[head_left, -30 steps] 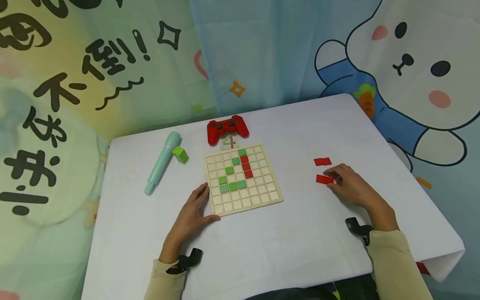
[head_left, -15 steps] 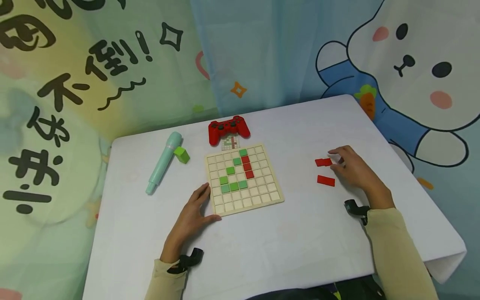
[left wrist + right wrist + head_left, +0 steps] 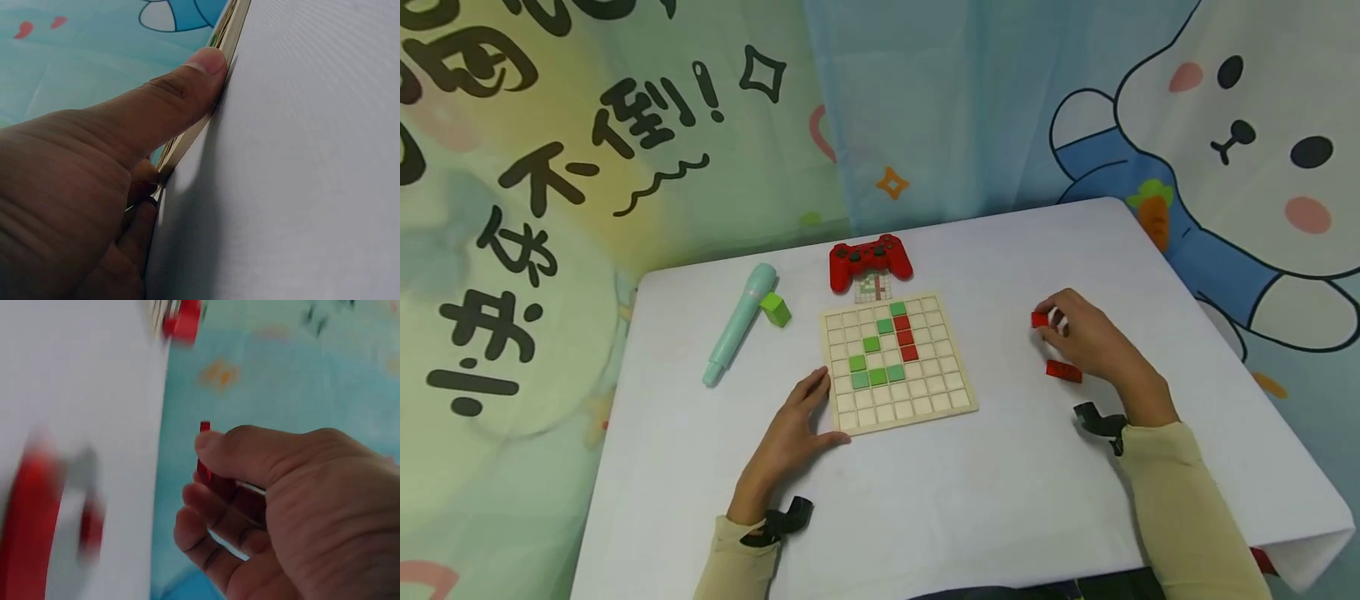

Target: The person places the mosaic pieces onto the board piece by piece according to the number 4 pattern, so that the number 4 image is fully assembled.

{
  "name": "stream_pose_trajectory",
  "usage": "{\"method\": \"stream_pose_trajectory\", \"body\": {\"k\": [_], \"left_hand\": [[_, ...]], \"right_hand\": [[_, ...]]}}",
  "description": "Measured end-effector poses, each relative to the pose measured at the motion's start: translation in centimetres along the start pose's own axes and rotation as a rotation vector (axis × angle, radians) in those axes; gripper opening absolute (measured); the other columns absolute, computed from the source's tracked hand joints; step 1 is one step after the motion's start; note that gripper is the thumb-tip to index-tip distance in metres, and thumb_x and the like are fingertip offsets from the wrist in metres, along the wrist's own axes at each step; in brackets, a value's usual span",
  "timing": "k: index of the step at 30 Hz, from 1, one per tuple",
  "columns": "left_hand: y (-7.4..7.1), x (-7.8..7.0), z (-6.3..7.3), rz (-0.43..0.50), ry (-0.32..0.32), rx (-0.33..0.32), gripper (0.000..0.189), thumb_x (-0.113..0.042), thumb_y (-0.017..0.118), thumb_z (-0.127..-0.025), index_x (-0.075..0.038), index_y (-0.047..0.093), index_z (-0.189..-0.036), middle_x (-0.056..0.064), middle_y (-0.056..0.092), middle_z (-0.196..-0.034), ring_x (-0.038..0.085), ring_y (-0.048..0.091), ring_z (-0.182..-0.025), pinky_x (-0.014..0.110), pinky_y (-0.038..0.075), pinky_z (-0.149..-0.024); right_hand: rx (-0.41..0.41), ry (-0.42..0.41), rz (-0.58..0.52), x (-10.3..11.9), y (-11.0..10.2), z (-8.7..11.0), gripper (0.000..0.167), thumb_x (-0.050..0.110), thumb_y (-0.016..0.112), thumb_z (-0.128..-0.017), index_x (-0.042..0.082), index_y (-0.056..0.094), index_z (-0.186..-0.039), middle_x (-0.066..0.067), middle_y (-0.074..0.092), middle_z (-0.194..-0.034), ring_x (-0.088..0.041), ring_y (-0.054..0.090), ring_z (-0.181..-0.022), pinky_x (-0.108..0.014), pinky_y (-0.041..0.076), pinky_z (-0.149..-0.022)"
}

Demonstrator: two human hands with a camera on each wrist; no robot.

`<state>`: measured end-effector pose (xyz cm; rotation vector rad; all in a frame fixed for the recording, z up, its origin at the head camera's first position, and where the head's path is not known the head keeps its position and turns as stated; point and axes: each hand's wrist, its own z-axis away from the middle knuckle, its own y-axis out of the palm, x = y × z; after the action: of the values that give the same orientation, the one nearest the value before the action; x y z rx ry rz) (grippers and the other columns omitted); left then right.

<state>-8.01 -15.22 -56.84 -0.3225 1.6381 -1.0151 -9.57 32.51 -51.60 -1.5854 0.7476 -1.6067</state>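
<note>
In the head view my left hand (image 3: 792, 433) rests at the near left corner of a wooden grid board (image 3: 967, 398). Its thumb, straight in the left wrist view, lies along the board's edge (image 3: 187, 141); the other fingers touch the adjoining side. Green tiles (image 3: 877, 377) and red tiles (image 3: 906, 337) fill some of the board's squares. Over the right part of the table, my right hand (image 3: 1093, 340) pinches a small red tile (image 3: 205, 427) between thumb and fingers. More red tiles (image 3: 1063, 372) lie just below that hand, blurred in the right wrist view.
Behind the board sit a red game controller (image 3: 870, 260) and a small printed pattern card (image 3: 872, 287). A mint-green microphone-shaped object (image 3: 741, 325) and a green cube (image 3: 777, 310) lie at the left. A printed curtain (image 3: 940, 125) hangs behind the white table (image 3: 970, 500).
My right hand has gone from the nearer red tiles to the farther ones and now pinches one. The left hand keeps its place at the board, while the head view has shifted slightly.
</note>
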Motion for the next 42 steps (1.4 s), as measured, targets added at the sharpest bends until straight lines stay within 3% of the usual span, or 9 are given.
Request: {"method": "stream_pose_trajectory", "body": {"k": [3, 7, 11, 19, 26, 31, 34, 38, 42], "left_hand": [[-0.1, -0.1, -0.1, -0.013, 0.013, -0.016, 0.106, -0.027, 0.096, -0.079, -0.002, 0.038, -0.164, 0.015, 0.033, -0.175, 0.039, 0.034, -0.161, 0.055, 0.041, -0.126], [-0.1, -0.3, -0.4, 0.005, 0.015, -0.014, 0.106, -0.026, 0.096, -0.079, -0.003, 0.037, -0.164, 0.014, 0.032, -0.175, 0.038, 0.033, -0.162, 0.054, 0.040, -0.127], [0.0, -0.4, -0.9, 0.005, 0.020, -0.005, 0.106, -0.027, 0.096, -0.079, -0.003, 0.037, -0.164, 0.013, 0.032, -0.175, 0.036, 0.033, -0.162, 0.052, 0.040, -0.127], [-0.1, -0.6, -1.4, 0.005, 0.025, 0.002, 0.106, -0.025, 0.097, -0.078, -0.003, 0.037, -0.164, 0.013, 0.032, -0.175, 0.035, 0.033, -0.163, 0.050, 0.038, -0.129], [-0.4, -0.4, -1.0, 0.006, 0.008, -0.014, 0.107, -0.025, 0.097, -0.078, -0.003, 0.037, -0.164, 0.013, 0.033, -0.175, 0.035, 0.033, -0.163, 0.051, 0.039, -0.129], [-0.4, -0.2, -0.6, 0.008, -0.014, 0.003, 0.107, -0.026, 0.096, -0.079, -0.004, 0.036, -0.165, 0.013, 0.031, -0.176, 0.036, 0.032, -0.163, 0.051, 0.039, -0.129], [-0.6, -0.1, -0.4, 0.009, -0.028, 0.010, 0.107, -0.026, 0.096, -0.079, -0.005, 0.035, -0.165, 0.012, 0.031, -0.176, 0.035, 0.031, -0.164, 0.051, 0.038, -0.129], [-0.6, 0.1, -0.3, 0.022, -0.027, 0.012, 0.106, -0.024, 0.095, -0.079, -0.005, 0.036, -0.165, 0.011, 0.031, -0.176, 0.034, 0.031, -0.164, 0.051, 0.038, -0.129], [-0.3, 0.4, -0.2, 0.034, -0.010, 0.009, 0.105, -0.023, 0.096, -0.078, -0.004, 0.038, -0.164, 0.011, 0.033, -0.175, 0.035, 0.032, -0.163, 0.052, 0.038, -0.129]], "right_hand": [[0.031, -0.197, 0.017, 3.7, 1.9, -1.1, 0.034, 0.008, 0.073, -0.100, 0.003, 0.063, -0.133, -0.014, 0.065, -0.125, -0.029, 0.064, -0.107, -0.044, 0.060, -0.088], [0.149, -0.364, 0.047, 7.8, 5.2, -2.8, 0.026, 0.012, 0.076, -0.099, 0.006, 0.070, -0.124, -0.007, 0.069, -0.121, -0.021, 0.064, -0.107, -0.039, 0.060, -0.091], [0.224, -0.442, 0.084, 10.0, 7.6, -3.7, 0.023, 0.015, 0.074, -0.102, 0.005, 0.071, -0.122, -0.008, 0.067, -0.122, -0.020, 0.062, -0.110, -0.040, 0.059, -0.098], [0.193, -0.503, 0.094, 11.3, 8.6, -4.2, 0.021, 0.013, 0.076, -0.100, 0.004, 0.069, -0.117, -0.008, 0.062, -0.115, -0.019, 0.058, -0.103, -0.036, 0.058, -0.090], [0.166, -0.355, -0.018, 10.2, 8.0, -4.3, 0.032, 0.020, 0.075, -0.101, 0.006, 0.067, -0.129, -0.007, 0.065, -0.118, -0.019, 0.060, -0.104, -0.038, 0.057, -0.093], [-0.105, -0.208, -0.087, 4.5, 4.6, -2.4, 0.027, 0.015, 0.064, -0.108, 0.006, 0.064, -0.133, -0.013, 0.065, -0.125, -0.027, 0.064, -0.107, -0.046, 0.057, -0.091], [-0.201, -0.047, -0.108, 1.2, 2.5, -1.0, 0.030, 0.013, 0.062, -0.109, 0.007, 0.062, -0.138, -0.018, 0.061, -0.135, -0.036, 0.063, -0.113, -0.054, 0.058, -0.095], [-0.134, 0.164, -0.116, -1.6, 1.0, 0.0, 0.042, 0.017, 0.063, -0.108, 0.009, 0.057, -0.148, -0.024, 0.051, -0.147, -0.043, 0.057, -0.120, -0.060, 0.058, -0.097], [-0.023, 0.201, -0.070, -3.2, 1.2, -0.1, 0.045, 0.018, 0.065, -0.106, 0.005, 0.057, -0.148, -0.027, 0.049, -0.144, -0.043, 0.054, -0.118, -0.052, 0.060, -0.089]]}}
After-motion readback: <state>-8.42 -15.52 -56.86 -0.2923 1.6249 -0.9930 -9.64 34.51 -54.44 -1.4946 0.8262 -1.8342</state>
